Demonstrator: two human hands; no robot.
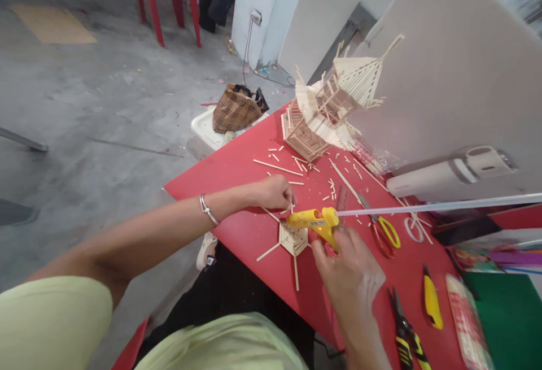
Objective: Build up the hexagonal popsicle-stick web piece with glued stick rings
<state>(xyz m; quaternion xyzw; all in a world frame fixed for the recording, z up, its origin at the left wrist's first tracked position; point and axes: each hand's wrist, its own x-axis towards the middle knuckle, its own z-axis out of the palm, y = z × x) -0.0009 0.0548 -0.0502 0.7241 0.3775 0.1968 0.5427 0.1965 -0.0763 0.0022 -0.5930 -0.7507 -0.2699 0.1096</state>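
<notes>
R hand (351, 274) fingers clamped on glue gun (315, 220). L hand (275, 192) fingers pinch stick (291, 209) at 12 o'clock of hexagon (293, 238) on surface (237, 172).

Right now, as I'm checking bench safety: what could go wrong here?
The yellow plastic glue gun in the right hand points its nozzle close to the left hand beside the hexagonal wooden-stick panel: a burn seems possible. Its long clear glue rod might sweep the yellow-handled scissors.

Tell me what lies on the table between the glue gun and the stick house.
Head view: loose cut sticks, short bits and a few long ones, lie scattered on the red table between the yellow glue gun and the stick house.
</notes>
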